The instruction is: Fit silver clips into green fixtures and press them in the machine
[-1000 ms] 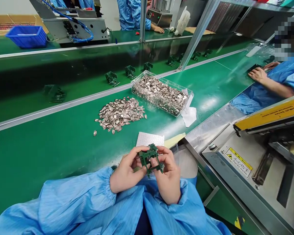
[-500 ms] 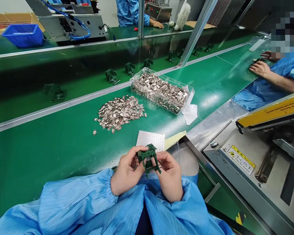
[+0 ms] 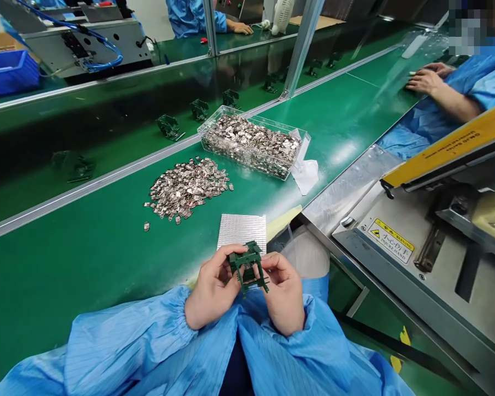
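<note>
Between my two hands is a dark green plastic frame (image 3: 251, 258) with an open middle and thin prongs. My left hand (image 3: 212, 289) grips its left side, the thumb at the lower edge. My right hand (image 3: 285, 291) is closed on its right side, the thumb reaching toward the opening. Just beyond the frame lies a ridged silvery sheet (image 3: 242, 226) on the green bench. Farther off is a heap of small metal pieces (image 3: 188, 188). Behind it, a clear plastic box (image 3: 253, 144) is filled with more of them.
Several green frames (image 3: 169, 127) stand on the dark green belt behind the metal rail. A machine with a warning label (image 3: 391, 241) stands at the right. A co-worker's hands (image 3: 427, 80) are at the bench, far right. A blue bin (image 3: 10, 72) sits at the far left.
The view has shifted, so the bench and its contents appear farther left and slightly higher. Both hands keep the green frame in nearly the same hold. The co-worker's hands have moved slightly.
</note>
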### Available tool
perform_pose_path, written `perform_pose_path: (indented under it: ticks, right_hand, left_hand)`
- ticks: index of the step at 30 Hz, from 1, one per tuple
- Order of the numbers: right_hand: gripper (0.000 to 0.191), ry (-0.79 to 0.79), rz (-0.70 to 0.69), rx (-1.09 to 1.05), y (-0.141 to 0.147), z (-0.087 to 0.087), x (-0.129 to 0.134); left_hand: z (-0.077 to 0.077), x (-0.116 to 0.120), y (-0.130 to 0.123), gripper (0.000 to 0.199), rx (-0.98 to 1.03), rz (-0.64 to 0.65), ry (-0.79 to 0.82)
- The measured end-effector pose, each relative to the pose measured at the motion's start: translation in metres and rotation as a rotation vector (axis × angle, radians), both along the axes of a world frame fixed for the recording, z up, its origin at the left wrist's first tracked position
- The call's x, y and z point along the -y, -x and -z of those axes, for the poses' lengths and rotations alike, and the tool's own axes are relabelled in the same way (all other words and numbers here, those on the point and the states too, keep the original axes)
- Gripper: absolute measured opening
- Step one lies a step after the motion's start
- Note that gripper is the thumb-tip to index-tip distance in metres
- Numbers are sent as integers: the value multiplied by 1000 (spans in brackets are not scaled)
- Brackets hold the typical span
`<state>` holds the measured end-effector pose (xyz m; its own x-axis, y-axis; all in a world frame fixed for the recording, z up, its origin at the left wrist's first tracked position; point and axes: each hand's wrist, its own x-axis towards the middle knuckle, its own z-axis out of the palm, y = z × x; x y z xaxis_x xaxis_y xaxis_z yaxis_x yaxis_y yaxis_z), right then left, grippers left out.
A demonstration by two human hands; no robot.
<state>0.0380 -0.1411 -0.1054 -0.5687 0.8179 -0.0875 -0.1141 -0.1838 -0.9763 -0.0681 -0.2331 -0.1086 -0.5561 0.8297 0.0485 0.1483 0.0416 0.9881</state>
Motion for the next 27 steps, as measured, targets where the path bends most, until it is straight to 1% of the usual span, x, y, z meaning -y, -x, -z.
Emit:
perform_pose_path:
  ticks: [3, 6, 7, 8, 11, 12, 14, 17, 22, 25, 27]
  right_hand:
    - [21, -24, 0, 23, -13, 5, -9]
    - [30, -40, 99, 115, -28, 20, -26]
    - [35, -48, 100, 158, -32, 27, -31]
    - [38, -60, 59, 198, -34, 33, -36]
    - [46, -117, -187, 240, -30, 49, -44]
    - [46, -134, -243, 228, -26, 52, -44]
    - [45, -157, -283, 197, -18, 57, -44]
    - [48, -190, -290, 175, -9, 64, -45]
    - [53, -330, -285, 173, -9, 77, -51]
    - [54, -403, -284, 234, -13, 85, -54]
    - [50, -429, -300, 301, -16, 89, -55]
  left_hand:
    - [-4, -7, 3, 26, 52, 31, -12]
    - [-8, -24, 16, 35, 131, -38, -39]
    - [-8, -32, 21, 38, 149, -62, -51]
    - [-8, -40, 25, 41, 161, -72, -62]
    - [-2, -63, 32, 42, 156, -45, -92]
    - [1, -70, 32, 42, 152, -30, -102]
    - [8, -78, 30, 44, 154, -3, -108]
    - [16, -81, 27, 45, 162, 13, -90]
    - [19, -78, 29, 42, 185, 11, -68]
    - [20, -78, 29, 42, 237, 24, -66]
    - [20, -78, 28, 43, 269, 23, -68]
